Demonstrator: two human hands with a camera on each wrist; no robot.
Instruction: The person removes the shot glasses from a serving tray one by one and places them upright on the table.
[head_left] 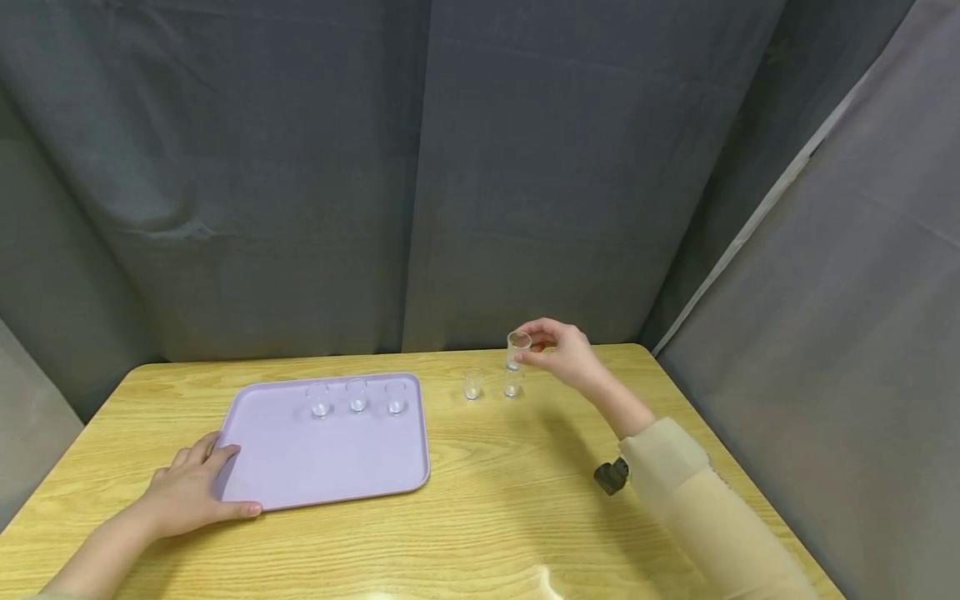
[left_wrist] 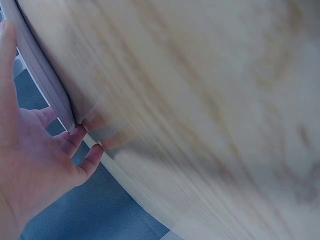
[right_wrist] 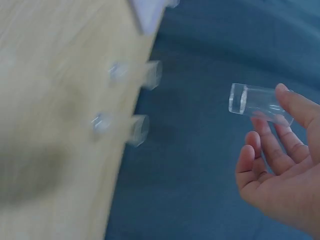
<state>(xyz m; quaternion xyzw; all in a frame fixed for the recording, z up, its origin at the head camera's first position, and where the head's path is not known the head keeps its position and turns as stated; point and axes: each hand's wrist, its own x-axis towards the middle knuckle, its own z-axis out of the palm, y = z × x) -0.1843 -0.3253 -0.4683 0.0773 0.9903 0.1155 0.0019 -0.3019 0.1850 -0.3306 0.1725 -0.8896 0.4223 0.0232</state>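
Observation:
My right hand pinches a small clear shot glass between thumb and fingers. It holds the glass upright above another shot glass that stands on the table. In the right wrist view, the held glass is apart from the two standing ones. A further shot glass is just left of that one. My left hand rests spread around the near left corner of a lilac tray, thumb along the front edge and fingers at the left rim. Three shot glasses stand in a row at the tray's back.
The wooden table has rounded back corners. Grey curtains hang close behind it and along both sides. A small black object shows by the right sleeve.

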